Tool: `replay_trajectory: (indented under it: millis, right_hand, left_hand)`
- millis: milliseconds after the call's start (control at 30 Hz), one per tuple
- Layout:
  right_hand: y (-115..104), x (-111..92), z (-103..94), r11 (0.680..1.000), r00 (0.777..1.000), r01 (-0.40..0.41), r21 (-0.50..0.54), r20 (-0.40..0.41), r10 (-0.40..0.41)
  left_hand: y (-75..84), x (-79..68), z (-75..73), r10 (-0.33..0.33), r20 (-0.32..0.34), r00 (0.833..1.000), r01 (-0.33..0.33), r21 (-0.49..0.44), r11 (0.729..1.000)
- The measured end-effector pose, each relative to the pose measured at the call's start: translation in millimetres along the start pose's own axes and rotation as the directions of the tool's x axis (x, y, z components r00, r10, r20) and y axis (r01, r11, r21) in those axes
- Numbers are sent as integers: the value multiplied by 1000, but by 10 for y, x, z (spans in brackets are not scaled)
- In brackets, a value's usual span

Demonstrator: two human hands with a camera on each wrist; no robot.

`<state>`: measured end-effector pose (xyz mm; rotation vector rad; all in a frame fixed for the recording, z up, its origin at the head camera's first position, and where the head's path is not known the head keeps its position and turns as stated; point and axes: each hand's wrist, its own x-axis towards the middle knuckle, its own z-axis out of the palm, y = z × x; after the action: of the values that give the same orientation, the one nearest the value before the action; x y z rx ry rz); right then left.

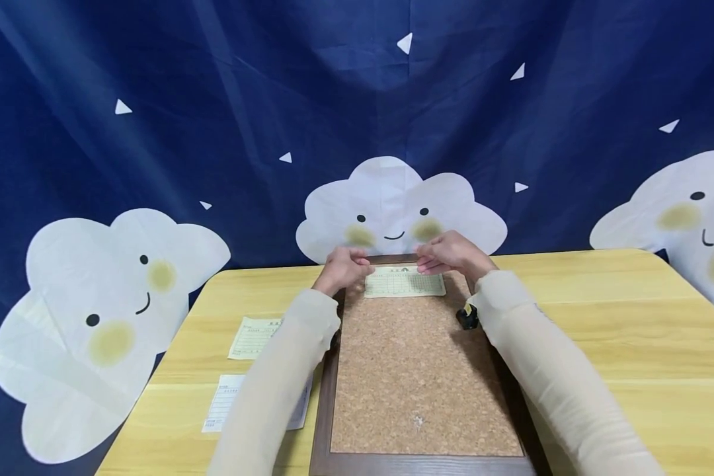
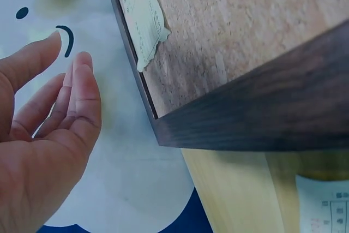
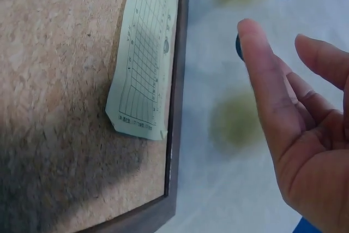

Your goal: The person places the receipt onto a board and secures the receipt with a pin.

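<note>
A pale green printed form slip (image 1: 393, 285) lies across the top of a cork board (image 1: 416, 377) with a dark wooden frame. A small grey spot, perhaps a pin head, shows near the slip's top edge. My left hand (image 1: 342, 270) is near the slip's left end, at the board's upper left. Above the slip's right end is my right hand (image 1: 449, 254). In the left wrist view, thumb and fingers (image 2: 87, 88) are parted with nothing between them. The right wrist view shows the right hand's fingers (image 3: 267, 91) extended, apart from the slip and holding nothing.
Left of the board, a yellowish form slip (image 1: 252, 337) and a white form slip (image 1: 220, 403) lie on the wooden table (image 1: 631, 344), partly behind the left sleeve. A small black object (image 1: 467, 317) sits at the right sleeve. Behind hangs a blue cloth (image 1: 357, 86) with clouds.
</note>
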<state>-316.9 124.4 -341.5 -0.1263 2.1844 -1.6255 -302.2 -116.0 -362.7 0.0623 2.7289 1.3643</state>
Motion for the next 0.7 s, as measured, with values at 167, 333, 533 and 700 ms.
replay_trajectory:
  millis: [167, 333, 533, 700]
  right_hand:
    - [-2, -42, -24, 999, 1000, 26, -48, 11, -26]
    - [-3, -92, -59, 997, 999, 36, -65, 23, -35]
    - [-7, -148, -92, 994, 999, 48, -93, 27, -46]
    - [13, -210, -93, 990, 998, 57, -130, 33, -53]
  left_hand:
    - [-28, -23, -58, 0, -5, 1000, 0, -13, 1000]
    - [-63, -31, -121, -9, -13, 1000, 8, -42, 999]
    - [-109, -54, -218, -8, -12, 1000, 7, -96, 995]
    - [-154, -88, -263, -26, 0, 1000, 26, -99, 995]
